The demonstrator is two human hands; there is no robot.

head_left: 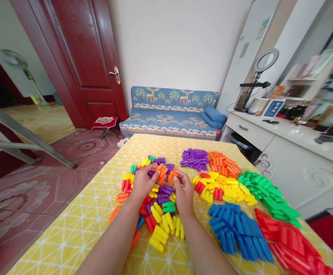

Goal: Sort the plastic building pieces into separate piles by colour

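Note:
My left hand [147, 179] is closed on an orange plastic block [162, 173] made of joined rounded bars. My right hand [184, 190] pinches another orange block [172, 175] just to the right of it. Both hands are over a mixed heap of such blocks, with yellow blocks [158, 237], green blocks [169, 207], purple blocks [164, 194] and red blocks [150, 224] among them. Part of the heap is hidden under my hands and forearms.
Sorted piles lie on the yellow tablecloth [80, 229]: purple [195, 159], orange [224, 164], green [267, 194], blue [239, 231] and red [295, 242]. A yellow pile [229, 189] has several red blocks in it. Beyond stand a blue sofa [166, 114] and a white dresser [306, 152].

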